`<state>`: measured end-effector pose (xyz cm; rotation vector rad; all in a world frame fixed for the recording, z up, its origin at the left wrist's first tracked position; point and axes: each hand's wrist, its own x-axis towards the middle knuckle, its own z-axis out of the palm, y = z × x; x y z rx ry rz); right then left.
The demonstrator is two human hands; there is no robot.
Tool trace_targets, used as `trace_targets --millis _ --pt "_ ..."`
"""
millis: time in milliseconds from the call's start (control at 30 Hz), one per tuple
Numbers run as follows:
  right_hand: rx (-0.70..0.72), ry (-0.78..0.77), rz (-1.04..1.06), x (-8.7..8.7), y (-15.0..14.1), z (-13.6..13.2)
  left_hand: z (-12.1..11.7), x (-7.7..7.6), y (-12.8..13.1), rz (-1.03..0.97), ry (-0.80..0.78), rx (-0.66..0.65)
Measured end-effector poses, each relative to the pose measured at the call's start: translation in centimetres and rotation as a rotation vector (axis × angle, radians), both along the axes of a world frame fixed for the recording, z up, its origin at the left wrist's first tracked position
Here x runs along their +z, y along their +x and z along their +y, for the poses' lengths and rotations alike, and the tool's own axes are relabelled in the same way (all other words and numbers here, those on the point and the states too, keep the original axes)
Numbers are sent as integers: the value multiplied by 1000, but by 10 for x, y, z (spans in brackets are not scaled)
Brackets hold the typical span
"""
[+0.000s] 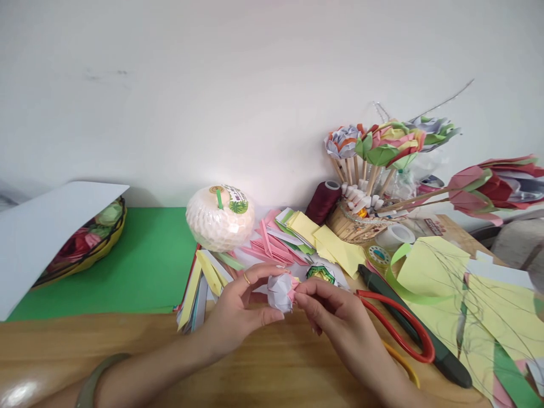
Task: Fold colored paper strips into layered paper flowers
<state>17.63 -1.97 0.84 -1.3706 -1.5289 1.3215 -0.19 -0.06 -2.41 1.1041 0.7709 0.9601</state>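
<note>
Between my two hands is a small folded paper flower point(280, 293), white on its left side with pink petals on the right. My left hand point(242, 309) grips the white part between thumb and fingers. The fingertips of my right hand point(329, 306) pinch the pink petals. Just behind my right hand lies a green and yellow paper flower point(321, 274). Red-handled scissors point(399, 326) and a long dark green tool point(437, 357), whose kind I cannot make out, rest beside my right forearm.
Folded paper strips, pink point(272, 249) and yellow point(340, 246), spread behind my hands. A wrapped coconut point(221, 218) stands by the wall. Paper flowers on sticks point(391, 141) rise from a basket point(352, 224) near a maroon thread spool point(323, 202). Thin wires cross yellow sheets point(446, 266) at right.
</note>
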Motion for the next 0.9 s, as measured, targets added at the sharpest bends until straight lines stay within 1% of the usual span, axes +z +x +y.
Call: trace_targets --millis 167,233,300,433,567,667,767,900 --pt "48 174 -159 0 2 -2 -1 -1 0 32 -10 19" --pt "55 196 -182 1 2 -1 -1 -1 0 30 -17 22" --pt "49 186 -176 1 1 0 -1 -2 0 32 -21 24" --pt "-5 92 -100 4 1 3 0 -2 0 37 -4 40" --pt "-48 -77 70 8 1 5 0 -1 0 27 14 22" --pt "-52 -177 193 10 1 6 1 -1 0 14 23 4" --pt "-42 -225 260 13 1 6 0 -2 -1 11 42 -4" --pt "-48 -245 283 15 -1 6 -1 -3 -1 15 31 -7"
